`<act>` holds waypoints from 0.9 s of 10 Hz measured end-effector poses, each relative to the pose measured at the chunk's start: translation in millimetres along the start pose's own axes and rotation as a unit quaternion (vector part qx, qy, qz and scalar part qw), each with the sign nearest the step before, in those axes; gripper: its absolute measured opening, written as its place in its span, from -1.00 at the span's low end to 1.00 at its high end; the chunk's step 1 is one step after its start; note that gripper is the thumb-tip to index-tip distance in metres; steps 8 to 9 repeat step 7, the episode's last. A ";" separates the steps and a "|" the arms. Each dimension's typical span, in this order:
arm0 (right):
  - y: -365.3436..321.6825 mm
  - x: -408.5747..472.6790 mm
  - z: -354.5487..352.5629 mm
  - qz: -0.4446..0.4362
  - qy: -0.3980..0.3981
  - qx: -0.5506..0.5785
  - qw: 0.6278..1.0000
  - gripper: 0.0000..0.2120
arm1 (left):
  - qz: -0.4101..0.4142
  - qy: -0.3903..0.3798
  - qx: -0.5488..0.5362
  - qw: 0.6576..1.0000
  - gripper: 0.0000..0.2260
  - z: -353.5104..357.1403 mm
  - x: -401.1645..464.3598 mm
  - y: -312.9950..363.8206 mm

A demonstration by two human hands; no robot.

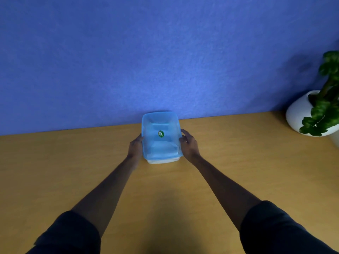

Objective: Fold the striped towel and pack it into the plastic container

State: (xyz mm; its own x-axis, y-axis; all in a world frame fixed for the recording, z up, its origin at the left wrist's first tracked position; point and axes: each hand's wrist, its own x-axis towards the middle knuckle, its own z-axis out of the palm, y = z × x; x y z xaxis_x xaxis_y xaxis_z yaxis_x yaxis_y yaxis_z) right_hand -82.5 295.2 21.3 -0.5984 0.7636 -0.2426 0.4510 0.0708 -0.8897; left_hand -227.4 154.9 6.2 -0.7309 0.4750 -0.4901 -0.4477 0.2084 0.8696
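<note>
A plastic container [161, 158] with a translucent blue lid [156, 143] and a green round sticker stands on the wooden table, close to the blue wall. The lid is on. My left hand [135, 147] presses against its left side and my right hand [189, 145] grips its right side, fingers curled over the lid's edge. The striped towel is not visible; the lid hides whatever is inside.
The wooden table [73, 171] stretches wide on both sides and toward me. A blue wall [146, 61] rises right behind the container. At the far right stands a white pot [297, 116] with a green plant [326, 99].
</note>
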 end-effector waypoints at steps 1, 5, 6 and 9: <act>-2.9 3.8 0.0 0.002 -0.005 0.000 1.000 -0.56 | 0.006 -0.001 0.014 1.000 -0.78 1.6 5.1 1.5; -9.9 7.7 -4.0 0.014 -0.019 0.001 1.000 -0.54 | 0.033 0.024 0.027 0.999 -0.74 6.4 2.9 6.8; -13.1 -1.1 -9.3 -0.043 -0.003 -0.091 0.995 -0.41 | 0.070 0.062 0.125 0.988 -0.59 4.4 -7.8 6.5; -13.1 -4.9 -16.2 -0.134 0.014 -0.245 0.960 -0.33 | 0.149 0.096 0.245 0.953 -0.55 0.9 -17.1 8.2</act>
